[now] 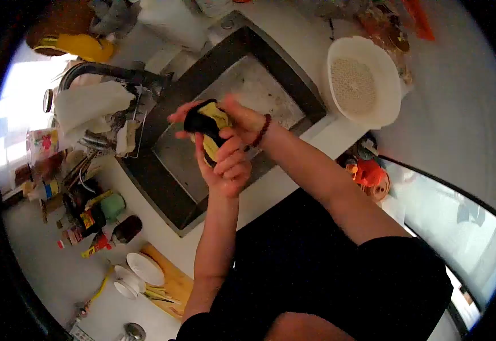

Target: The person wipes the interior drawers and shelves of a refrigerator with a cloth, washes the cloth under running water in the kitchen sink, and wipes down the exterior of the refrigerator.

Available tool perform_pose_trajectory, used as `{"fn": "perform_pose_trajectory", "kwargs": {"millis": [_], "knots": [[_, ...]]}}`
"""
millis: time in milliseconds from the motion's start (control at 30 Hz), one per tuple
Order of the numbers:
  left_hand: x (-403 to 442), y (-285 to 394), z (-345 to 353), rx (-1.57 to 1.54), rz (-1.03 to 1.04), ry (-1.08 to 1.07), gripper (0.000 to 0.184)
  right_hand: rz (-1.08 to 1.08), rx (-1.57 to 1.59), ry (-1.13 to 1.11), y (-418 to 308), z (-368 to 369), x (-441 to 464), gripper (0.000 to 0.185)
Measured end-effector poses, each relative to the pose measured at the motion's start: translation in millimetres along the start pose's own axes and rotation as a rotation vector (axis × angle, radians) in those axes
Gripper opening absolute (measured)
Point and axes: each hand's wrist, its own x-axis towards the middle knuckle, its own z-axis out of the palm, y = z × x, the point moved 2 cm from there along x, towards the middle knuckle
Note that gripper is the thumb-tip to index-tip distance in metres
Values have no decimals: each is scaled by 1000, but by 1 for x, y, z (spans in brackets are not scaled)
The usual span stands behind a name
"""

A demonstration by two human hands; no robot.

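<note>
Left hand point(230, 169) has its fingers clamped around some black-and-yellow thing point(203, 123), held up over the sink point(248, 85). Right hand point(247, 120), the one with the dark red bracelet point(263, 129), is right up against it too, but too blurry to tell if those fingers grip.

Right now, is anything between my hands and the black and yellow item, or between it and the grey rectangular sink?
Nothing visible: your left hand and right hand are on the black and yellow item, and no obstacle shows between it and the sink.
</note>
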Motion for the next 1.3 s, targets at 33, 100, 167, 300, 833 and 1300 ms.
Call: {"fn": "perform_pose_trajectory", "kwargs": {"millis": [33,100,167,300,833,1300], "knots": [[3,-7,7,23,-35,-21,49,-20,-50,-71,-6,14,6,43],[3,-21,35,223,-120,34,51,65,-402,-112,-26,32,12,40],[-4,-24,51,460,-184,103,51,177,-863,-51,-56,78,16,38],[-9,15,70,971,-245,278,44,85,-1361,55,-60,112,26,33],[37,99,-29,2279,96,294,14,128,-2078,466,-25,30,35,29],[21,65,-3,1990,53,638,18,-73,-2033,750,-21,66,0,29]]}}
